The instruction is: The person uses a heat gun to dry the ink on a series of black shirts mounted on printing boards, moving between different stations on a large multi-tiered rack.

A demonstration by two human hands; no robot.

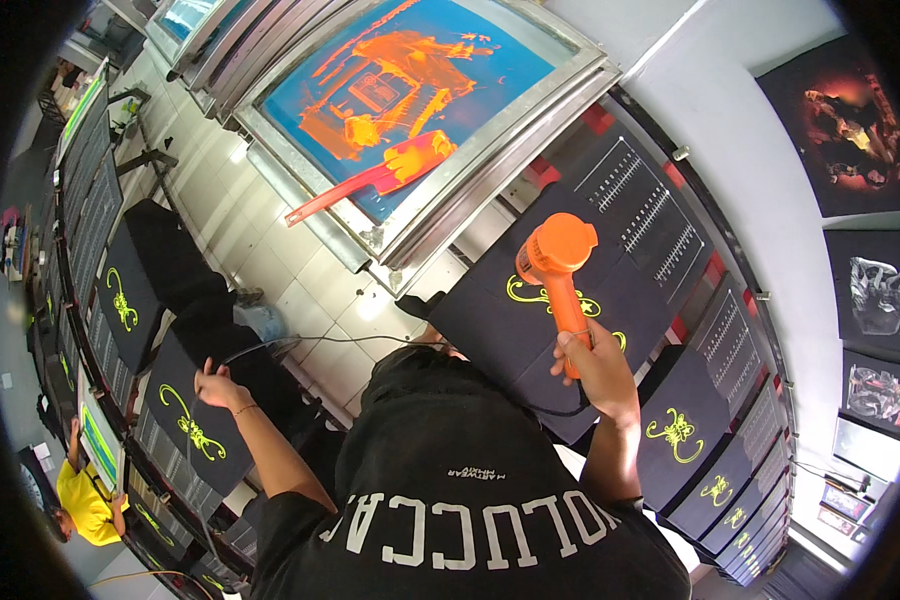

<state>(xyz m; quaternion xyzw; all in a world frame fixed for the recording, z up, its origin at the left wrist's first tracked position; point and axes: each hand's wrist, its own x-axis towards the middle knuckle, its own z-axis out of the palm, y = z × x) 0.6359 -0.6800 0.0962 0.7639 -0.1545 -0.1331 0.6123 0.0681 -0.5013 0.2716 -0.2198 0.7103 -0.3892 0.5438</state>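
Right hand: the right hand is closed around the handle of the orange blower, thumb and fingers wrapped low on the grip.
Orange blower: raised in that fist, with its round head uppermost; how far it is from the cloth cannot be told.
Left hand: the left hand, well to the left of the blower, has its fingers curled on the black cord.
Cord: slack, bowing across the gap left of the blower; its middle stretch is hidden by the person's black shirt.
Garment under the blower: a black garment lies flat behind it, the yellow-green print partly covered by it.
Right of the blower: a row of similar black garments curves away.
Bare board: a dark board with white markings sits just beyond the blower, to its right.
Screen: a blue screen smeared with orange ink, beyond and left of the blower.
Scraper: a red scraper rests on that screen, its blade coated orange.
Far left of the blower: a co-worker in yellow.
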